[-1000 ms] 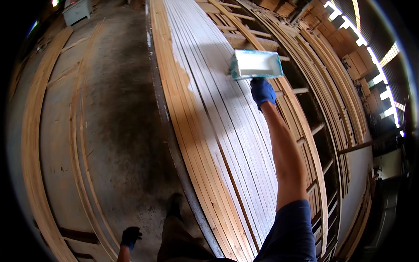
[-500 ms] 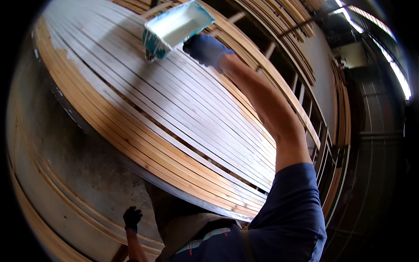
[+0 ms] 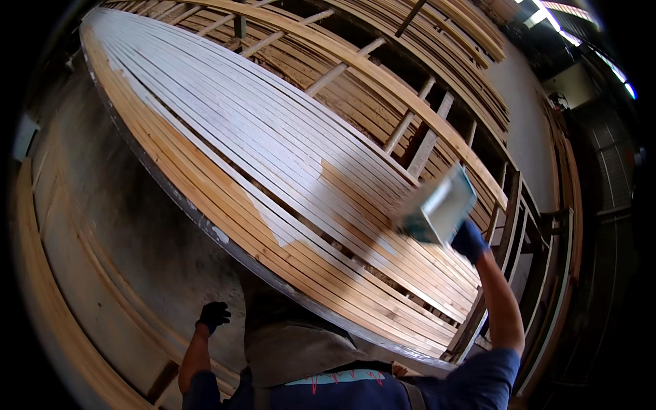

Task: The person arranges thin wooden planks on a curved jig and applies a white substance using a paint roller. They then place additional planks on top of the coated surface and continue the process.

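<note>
A stained grey floor (image 3: 188, 270) is shown at left; a dark wall (image 3: 615, 167) is depicted at far right, and narrow, bright openings (image 3: 552, 22) are seen at upper right.

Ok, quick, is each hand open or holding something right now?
Left hand: open, loosely curled, nothing seen in it.
Right hand: closed, holding the white-and-teal box.

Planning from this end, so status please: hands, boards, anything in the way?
Right hand gripping teal-and-white box; left hand holding nothing, off the boards. Boards part white, part bare wood. Box blocks view of some boards.
</note>
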### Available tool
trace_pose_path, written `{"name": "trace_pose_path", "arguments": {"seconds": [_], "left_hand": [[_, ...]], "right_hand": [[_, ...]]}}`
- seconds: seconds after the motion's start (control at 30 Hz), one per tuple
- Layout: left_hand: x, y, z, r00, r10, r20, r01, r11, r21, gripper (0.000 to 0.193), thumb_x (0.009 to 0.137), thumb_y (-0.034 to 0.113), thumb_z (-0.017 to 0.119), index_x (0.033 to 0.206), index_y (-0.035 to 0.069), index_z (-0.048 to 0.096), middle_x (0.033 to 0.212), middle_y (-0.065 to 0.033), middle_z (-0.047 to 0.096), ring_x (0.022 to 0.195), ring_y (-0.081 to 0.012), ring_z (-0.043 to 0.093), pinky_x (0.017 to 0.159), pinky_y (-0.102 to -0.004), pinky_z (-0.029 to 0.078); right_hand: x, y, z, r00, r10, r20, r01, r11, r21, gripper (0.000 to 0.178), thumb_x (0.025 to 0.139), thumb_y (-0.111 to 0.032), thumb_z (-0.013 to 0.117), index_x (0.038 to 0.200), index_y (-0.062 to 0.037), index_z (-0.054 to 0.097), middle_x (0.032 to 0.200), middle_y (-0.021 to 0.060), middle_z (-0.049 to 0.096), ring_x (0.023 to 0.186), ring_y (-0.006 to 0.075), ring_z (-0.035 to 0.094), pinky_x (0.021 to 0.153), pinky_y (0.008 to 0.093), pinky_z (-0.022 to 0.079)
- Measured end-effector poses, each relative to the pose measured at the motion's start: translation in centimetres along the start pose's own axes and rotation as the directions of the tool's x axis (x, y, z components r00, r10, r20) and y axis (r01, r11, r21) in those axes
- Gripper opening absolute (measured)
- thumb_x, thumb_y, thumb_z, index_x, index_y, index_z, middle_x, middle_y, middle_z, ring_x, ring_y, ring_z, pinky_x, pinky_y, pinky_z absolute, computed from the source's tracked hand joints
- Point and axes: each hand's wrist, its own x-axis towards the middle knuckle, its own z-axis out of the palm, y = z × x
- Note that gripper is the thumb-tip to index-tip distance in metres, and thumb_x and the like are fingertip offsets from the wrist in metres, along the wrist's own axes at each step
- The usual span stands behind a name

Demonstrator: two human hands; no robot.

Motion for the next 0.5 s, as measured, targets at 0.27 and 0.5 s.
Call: {"name": "trace_pose_path", "arguments": {"seconds": [0.27, 0.5], "left_hand": [[-1.6, -14.8, -3.7, 0.985, -0.172, 0.01, 0.17, 0.965, -0.201, 0.032, 0.095, 0.029, 0.045, 0.101, 0.001, 0.061, 0.096, -0.0269, 0.062, 0.069, -0.0406, 0.059, 0.059, -0.0506, 0.051], [-0.2, -19.7, -2.0, 0.955, -0.193, 0.227, 0.286, 0.81, -0.513, 0.032, 0.093, 0.033, 0.047, 0.102, 0.005, 0.06, 0.095, -0.0249, 0.06, 0.072, -0.041, 0.057, 0.06, -0.0499, 0.049]], "right_hand": [[-23.1, 0.8, -1.0, 0.978, 0.189, -0.092, -0.195, 0.978, -0.07, 0.021, 0.082, -0.021, 0.062, 0.098, -0.0075, 0.066, 0.091, 0.0153, 0.069, 0.085, 0.0342, 0.065, 0.071, 0.0391, 0.053], [-13.3, -4.2, -1.9, 0.986, -0.025, 0.164, 0.097, 0.889, -0.448, 0.014, 0.078, -0.024, 0.065, 0.077, -0.0098, 0.066, 0.061, 0.011, 0.06, 0.056, 0.0313, 0.058, 0.055, 0.0379, 0.048]]}}
